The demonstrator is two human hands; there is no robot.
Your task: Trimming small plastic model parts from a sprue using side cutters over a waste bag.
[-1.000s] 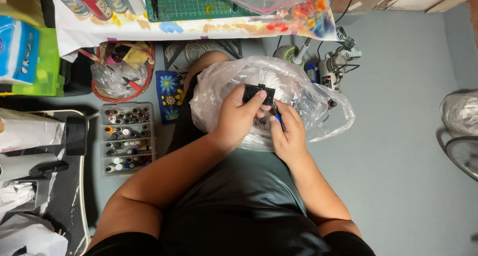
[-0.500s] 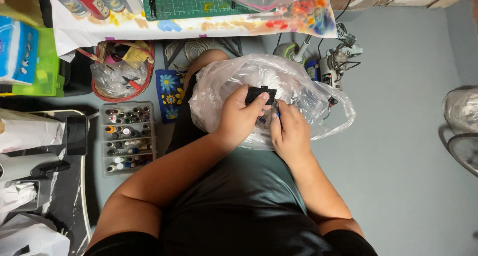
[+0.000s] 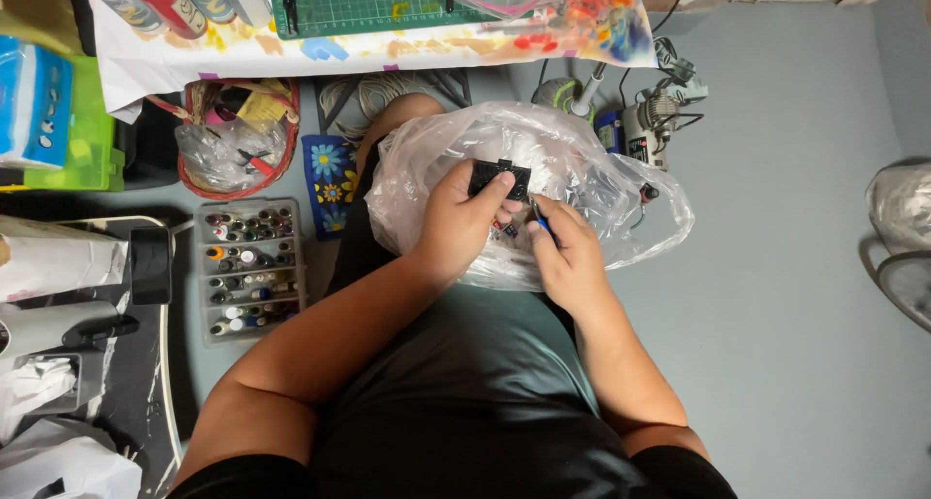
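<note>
Left hand (image 3: 458,225): fingers curled, thumb and fingertips pinching a small flat black plastic piece with round holes (image 3: 500,178), held above the lap. Right hand (image 3: 567,257): loosely curled, fingertips pinching a small blue object (image 3: 545,229) just beside and below the black piece; what it is cannot be told. Both hands rest over a crumpled clear plastic bag (image 3: 592,179) on the lap. Clear compartment box of small bottles (image 3: 248,269) lies on the floor, left.
</note>
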